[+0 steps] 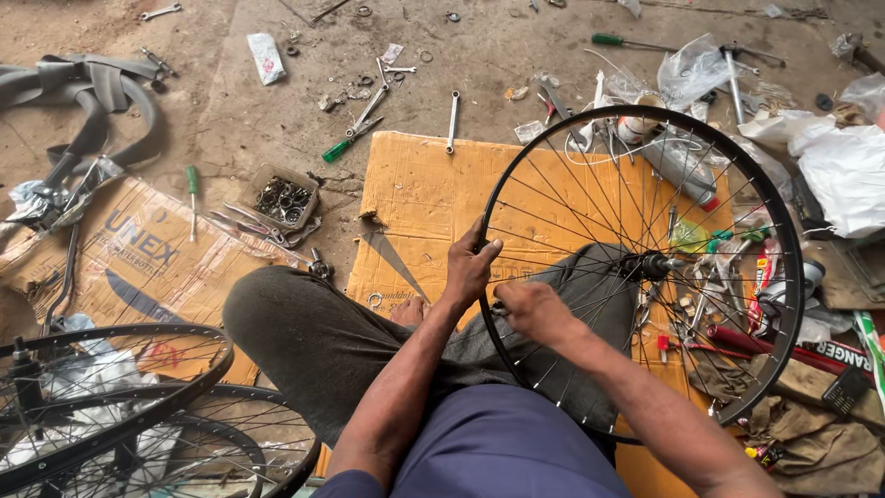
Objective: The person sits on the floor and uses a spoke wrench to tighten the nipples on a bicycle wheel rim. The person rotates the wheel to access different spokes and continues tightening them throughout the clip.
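While the left hand (470,267) is gripping the bicycle wheel rim (784,231), the right hand (530,309) is pinching a spoke end; all spokes look fitted already.

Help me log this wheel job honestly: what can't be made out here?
- Head view: whatever the right hand pinches at the wheel rim is hidden by its own fingers.
- Head view: the contents of the small box are too small to identify.
- Head view: the spare wheels are cut off by the bottom-left edge.
- Head view: the left hand covers the rim under its fingers.
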